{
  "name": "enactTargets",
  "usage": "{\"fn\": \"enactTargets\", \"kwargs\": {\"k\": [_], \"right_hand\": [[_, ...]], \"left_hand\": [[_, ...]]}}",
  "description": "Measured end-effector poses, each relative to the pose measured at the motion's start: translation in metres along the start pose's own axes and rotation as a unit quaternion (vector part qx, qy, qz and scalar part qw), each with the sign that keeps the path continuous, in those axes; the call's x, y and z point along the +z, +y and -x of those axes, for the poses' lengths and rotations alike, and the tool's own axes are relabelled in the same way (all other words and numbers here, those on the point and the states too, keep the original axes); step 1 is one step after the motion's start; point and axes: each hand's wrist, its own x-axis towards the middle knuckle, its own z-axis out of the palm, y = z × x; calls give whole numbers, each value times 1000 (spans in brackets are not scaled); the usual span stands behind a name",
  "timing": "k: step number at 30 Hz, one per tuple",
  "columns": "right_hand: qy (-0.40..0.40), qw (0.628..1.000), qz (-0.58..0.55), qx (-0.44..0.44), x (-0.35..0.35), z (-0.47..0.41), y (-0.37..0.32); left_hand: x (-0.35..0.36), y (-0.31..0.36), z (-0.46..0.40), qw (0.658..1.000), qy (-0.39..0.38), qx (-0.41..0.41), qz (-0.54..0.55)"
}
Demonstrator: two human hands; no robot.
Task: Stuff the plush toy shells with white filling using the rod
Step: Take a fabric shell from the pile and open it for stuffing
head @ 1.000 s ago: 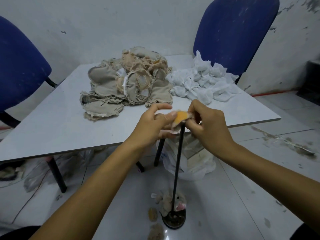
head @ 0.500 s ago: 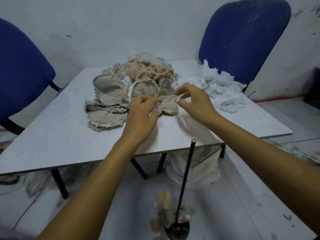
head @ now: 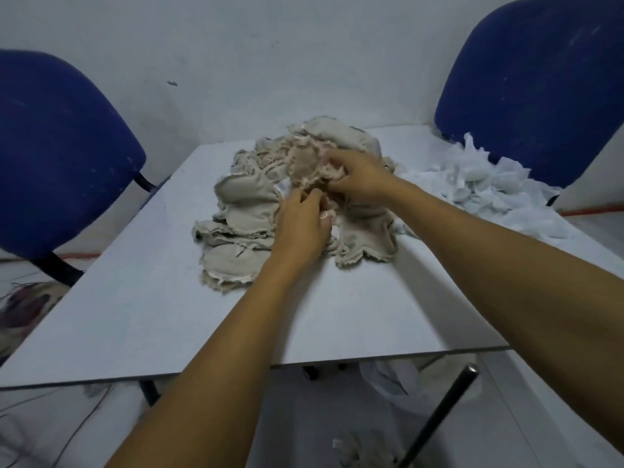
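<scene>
From the head view, both hands reach into the pile of beige plush toy shells (head: 256,211) on the desk (head: 135,315). The left hand (head: 300,228) curls its fingers round a shell at the pile's middle; just beyond it the right hand (head: 358,180) grips a pinkish shell. White filling (head: 489,184) lies to the right of the right hand. The rod (head: 442,413) stands below the desk edge, nearer than both hands.

two chairs (head: 64,157), one table (head: 141,319), one rod (head: 439,417)
</scene>
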Motion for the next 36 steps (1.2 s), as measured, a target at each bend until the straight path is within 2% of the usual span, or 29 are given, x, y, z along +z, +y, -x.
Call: {"fn": "enactTargets", "kwargs": {"k": [3,5,7,11,13,15,17,19,21,24,26,29,31,34,36], "right_hand": [[108,991,-78,30,-16,1,-6],[190,972,-129,57,-29,8,-9],[238,940,-234,66,-42,21,-17],[240,905,-341,80,-40,76,-27],[216,894,-373,121,-24,113,-24],[210,877,-396,175,-8,146,-19],[215,851,-428,216,4,172,-15],[232,831,-447,238,9,185,-13],[250,827,-433,258,11,185,-13],[252,834,-412,267,13,178,-16],[237,866,-358,255,15,175,-18],[221,929,-204,215,18,174,-18],[211,958,-91,170,18,177,-19],[221,967,-6,125,12,185,-15],[206,972,0,114,8,190,-11]], "left_hand": [[9,-2,-2,1000,-10,2,-17],[10,1,-2,1000,-12,-3,-12],[6,9,-1,998,2,-26,57],[-9,26,15,957,116,-150,221],[-13,35,29,933,132,-178,283],[-11,42,48,933,97,-158,308],[-6,46,70,946,29,-133,296],[2,46,91,959,-56,-110,256],[8,46,103,969,-124,-68,203],[16,51,104,986,-158,4,52],[19,49,104,991,-132,33,-4],[20,43,104,997,-78,28,5],[18,41,103,998,-57,0,5],[15,45,104,998,-45,-35,-27],[12,46,107,999,-14,12,-48]]}}
